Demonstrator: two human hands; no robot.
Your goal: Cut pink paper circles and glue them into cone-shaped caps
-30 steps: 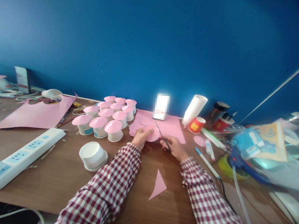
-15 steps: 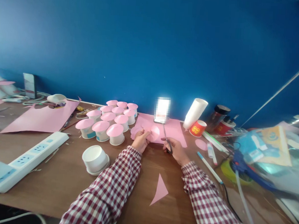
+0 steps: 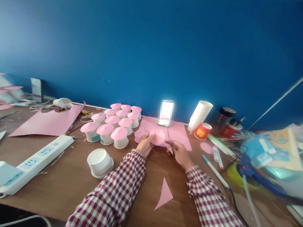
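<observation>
Between thumb and fingers, my left hand (image 3: 146,143) pinches a round piece of pink paper (image 3: 158,137). My right hand (image 3: 179,153) grips a pair of scissors (image 3: 170,143) by the handles, the blades pointing up and away, to the right of the round piece. Beneath and behind both lies a pink paper sheet (image 3: 179,134) on the table. A pink triangular scrap (image 3: 165,195) rests on the wood between my forearms. To the left stand several white paper cups (image 3: 121,142) topped with pink discs (image 3: 119,133).
A white cup (image 3: 99,160) sits beside my left forearm, near a power strip (image 3: 39,158). A lit phone (image 3: 166,112) leans at the wall. Rightward are a red cup (image 3: 202,131), a white cup stack (image 3: 200,114), a marker (image 3: 216,172) and a blue glue gun (image 3: 262,183).
The whole view has shifted slightly, with things appearing a little further right. The round paper has turned a little in my left hand; the scissors stay in my right hand.
</observation>
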